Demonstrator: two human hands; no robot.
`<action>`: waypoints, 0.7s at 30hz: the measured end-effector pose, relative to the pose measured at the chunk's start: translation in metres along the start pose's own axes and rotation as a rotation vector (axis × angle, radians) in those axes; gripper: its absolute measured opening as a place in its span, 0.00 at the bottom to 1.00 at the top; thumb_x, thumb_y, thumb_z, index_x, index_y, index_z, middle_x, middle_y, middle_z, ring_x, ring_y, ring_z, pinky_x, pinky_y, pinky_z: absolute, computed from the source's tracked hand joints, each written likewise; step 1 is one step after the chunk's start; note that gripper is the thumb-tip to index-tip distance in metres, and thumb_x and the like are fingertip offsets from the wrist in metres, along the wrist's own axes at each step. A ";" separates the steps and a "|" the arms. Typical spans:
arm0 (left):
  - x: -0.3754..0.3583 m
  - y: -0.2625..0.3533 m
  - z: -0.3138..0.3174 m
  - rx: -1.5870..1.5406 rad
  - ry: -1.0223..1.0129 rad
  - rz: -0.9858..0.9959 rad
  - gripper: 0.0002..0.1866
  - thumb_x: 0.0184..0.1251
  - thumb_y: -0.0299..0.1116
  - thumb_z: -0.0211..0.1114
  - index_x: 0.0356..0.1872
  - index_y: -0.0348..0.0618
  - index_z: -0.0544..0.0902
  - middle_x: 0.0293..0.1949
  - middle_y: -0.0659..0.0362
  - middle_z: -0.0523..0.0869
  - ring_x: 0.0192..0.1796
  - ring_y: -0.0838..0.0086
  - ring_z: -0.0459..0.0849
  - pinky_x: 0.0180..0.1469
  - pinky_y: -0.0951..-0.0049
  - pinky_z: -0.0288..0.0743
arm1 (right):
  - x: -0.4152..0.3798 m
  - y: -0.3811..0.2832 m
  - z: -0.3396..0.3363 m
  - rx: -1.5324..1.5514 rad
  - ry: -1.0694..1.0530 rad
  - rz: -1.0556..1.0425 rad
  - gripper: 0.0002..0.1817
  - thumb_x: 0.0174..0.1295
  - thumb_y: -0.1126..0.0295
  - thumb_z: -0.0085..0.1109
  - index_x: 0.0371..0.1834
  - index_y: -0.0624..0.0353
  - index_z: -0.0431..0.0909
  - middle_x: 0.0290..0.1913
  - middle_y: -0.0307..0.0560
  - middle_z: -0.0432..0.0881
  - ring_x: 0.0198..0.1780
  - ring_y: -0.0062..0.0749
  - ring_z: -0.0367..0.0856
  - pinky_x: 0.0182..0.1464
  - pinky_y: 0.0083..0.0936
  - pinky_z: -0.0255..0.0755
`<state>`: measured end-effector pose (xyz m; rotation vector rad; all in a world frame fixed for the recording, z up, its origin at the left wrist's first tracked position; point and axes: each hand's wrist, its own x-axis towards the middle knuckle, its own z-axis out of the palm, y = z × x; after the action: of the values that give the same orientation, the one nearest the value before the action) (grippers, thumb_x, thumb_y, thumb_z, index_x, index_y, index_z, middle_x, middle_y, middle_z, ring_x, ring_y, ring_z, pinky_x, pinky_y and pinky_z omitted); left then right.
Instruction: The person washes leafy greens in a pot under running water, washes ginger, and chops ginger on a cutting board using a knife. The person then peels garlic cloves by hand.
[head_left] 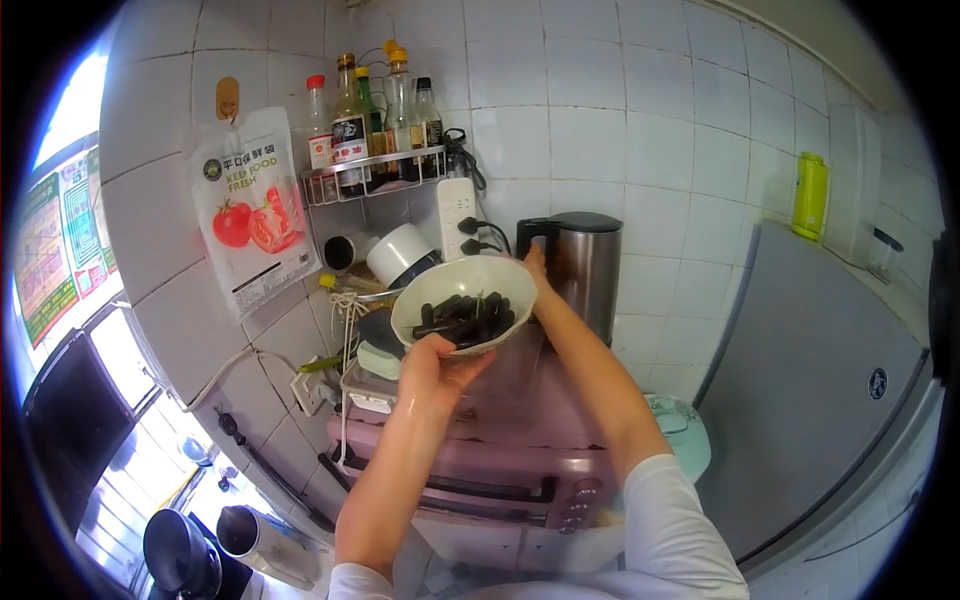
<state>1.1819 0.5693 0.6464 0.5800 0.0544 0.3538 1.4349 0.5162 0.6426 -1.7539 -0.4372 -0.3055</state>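
- The bowl (450,280) is held in the air above the left part of the oven (530,428) top by the left hand (440,368); the near rim is pinched, thumb over the edge and the other fingers spread beneath.
- With so much weight taken at one side, the bowl is best kept nearly level and the wrist firm, so that the dark pieces (465,318) inside are not tipped over the low rim.
- The right hand (537,265) is extended past the bowl, beside the handle (530,235) of the kettle (590,275), towards the oven's back edge; clearance between the right forearm and the rim should be minded, as little is seen.
- The cords (487,236) at the power strip (457,208) are best kept unsnagged.
- The undersides of the left fingers and of the bowl are hidden; what the dark pieces are cannot be made out for certain.
- Whether the right fingers are closed on the handle or merely touching it cannot be told.
- The kettle's base is covered by the forearm, and the cords' far ends are lost behind the bowl and kettle.
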 end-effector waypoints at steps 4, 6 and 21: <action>-0.004 0.001 -0.003 -0.002 0.036 -0.012 0.30 0.45 0.16 0.42 0.57 0.30 0.57 0.56 0.39 0.63 0.59 0.42 0.65 0.57 0.39 0.67 | 0.026 0.035 0.007 0.098 0.069 -0.064 0.42 0.54 0.59 0.59 0.66 0.64 0.48 0.62 0.57 0.61 0.62 0.42 0.62 0.58 0.29 0.61; -0.005 0.000 -0.005 -0.003 0.032 -0.017 0.30 0.45 0.16 0.42 0.57 0.30 0.57 0.56 0.39 0.63 0.59 0.42 0.65 0.57 0.39 0.67 | 0.029 0.038 -0.005 0.182 0.016 -0.096 0.45 0.53 0.57 0.59 0.67 0.67 0.45 0.64 0.61 0.58 0.64 0.45 0.59 0.62 0.30 0.56; 0.011 -0.022 -0.005 0.001 0.039 -0.077 0.29 0.45 0.17 0.42 0.56 0.30 0.57 0.57 0.41 0.62 0.59 0.42 0.65 0.57 0.37 0.65 | -0.023 0.012 -0.095 0.459 -0.107 -0.029 0.32 0.56 0.52 0.57 0.53 0.68 0.63 0.35 0.45 0.74 0.34 0.27 0.72 0.39 0.21 0.66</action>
<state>1.1988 0.5590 0.6304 0.5705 0.1145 0.2905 1.4230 0.4181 0.6437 -1.3194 -0.5616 -0.1178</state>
